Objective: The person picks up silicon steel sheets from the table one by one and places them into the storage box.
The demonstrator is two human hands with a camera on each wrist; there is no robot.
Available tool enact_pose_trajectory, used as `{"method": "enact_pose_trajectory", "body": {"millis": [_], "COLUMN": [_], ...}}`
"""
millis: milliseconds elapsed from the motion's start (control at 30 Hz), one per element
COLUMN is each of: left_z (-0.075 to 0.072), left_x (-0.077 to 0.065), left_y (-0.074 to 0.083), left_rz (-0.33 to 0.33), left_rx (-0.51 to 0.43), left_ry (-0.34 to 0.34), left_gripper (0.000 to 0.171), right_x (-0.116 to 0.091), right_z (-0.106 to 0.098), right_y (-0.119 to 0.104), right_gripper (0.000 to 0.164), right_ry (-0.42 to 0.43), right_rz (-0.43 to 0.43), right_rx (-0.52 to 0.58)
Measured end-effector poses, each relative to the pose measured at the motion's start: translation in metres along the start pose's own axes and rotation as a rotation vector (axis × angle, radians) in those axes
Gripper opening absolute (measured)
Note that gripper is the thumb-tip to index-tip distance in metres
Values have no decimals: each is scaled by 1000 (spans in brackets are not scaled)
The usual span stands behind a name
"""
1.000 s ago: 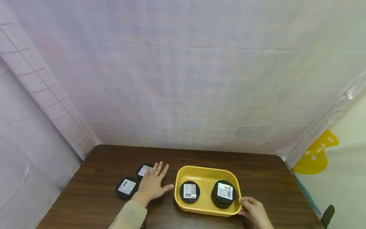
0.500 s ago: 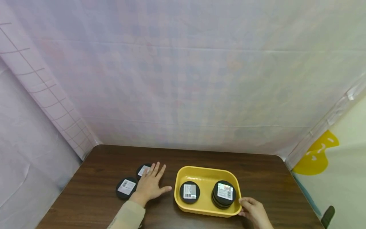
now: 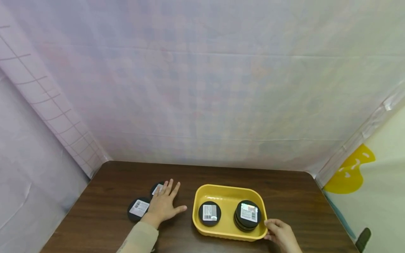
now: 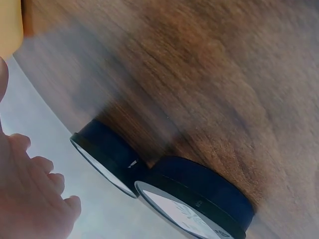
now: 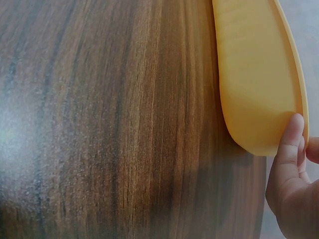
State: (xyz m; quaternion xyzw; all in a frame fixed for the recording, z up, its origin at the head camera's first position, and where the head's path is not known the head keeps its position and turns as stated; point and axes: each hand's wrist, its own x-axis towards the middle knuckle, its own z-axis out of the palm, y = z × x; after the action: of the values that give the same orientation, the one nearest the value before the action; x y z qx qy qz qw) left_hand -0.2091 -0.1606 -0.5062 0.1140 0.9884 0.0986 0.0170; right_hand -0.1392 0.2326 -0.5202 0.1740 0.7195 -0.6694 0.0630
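My left hand [image 3: 162,207] hovers with fingers spread and straight, overlapping two round black tins in the head view. The nearer tin [image 3: 138,209] and the farther tin [image 3: 156,189] carry white labels on top. In the left wrist view these low tins [image 4: 199,191] sit side by side on the wood, apart from the fingers. A yellow plastic basin [image 3: 226,189] stands to the right of that hand. At the basin's right end, my right hand [image 3: 281,233] pinches the rim between thumb and fingers. Inside lie one black tin [image 3: 210,213] at left and a stack of tins [image 3: 248,214] at right.
Everything stands on a dark wooden table [image 3: 300,200]. A pale patterned sheet [image 3: 202,105] hangs behind its back edge, and white sheeting borders the left side. A yellow cut-out decoration [image 3: 349,172] is on the right-hand wall.
My left hand has drifted slightly left, still spread. The right hand keeps its hold on the basin rim, and the tins stay where they were.
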Motion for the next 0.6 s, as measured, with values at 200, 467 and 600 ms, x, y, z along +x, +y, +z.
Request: {"method": "enact_pose_trajectory", "body": {"millis": [200,467,600], "left_z": [1,0,2], "left_x": [1,3,5], "left_y": [-4,-11,-16], "left_rz": [-16,-31,-50], "left_rx": [8,28,18], "left_ry": [14,24,33], "left_gripper": [89,89,88], "right_x": [-1,1,0], "right_z": [0,-1,-2], "right_y": [0,-1,-1], "right_gripper": [21,22,23], "right_ry": [-2,-16,-43], "right_rz": [2,-7,-9], "right_rx": [-1,-5,4]}}
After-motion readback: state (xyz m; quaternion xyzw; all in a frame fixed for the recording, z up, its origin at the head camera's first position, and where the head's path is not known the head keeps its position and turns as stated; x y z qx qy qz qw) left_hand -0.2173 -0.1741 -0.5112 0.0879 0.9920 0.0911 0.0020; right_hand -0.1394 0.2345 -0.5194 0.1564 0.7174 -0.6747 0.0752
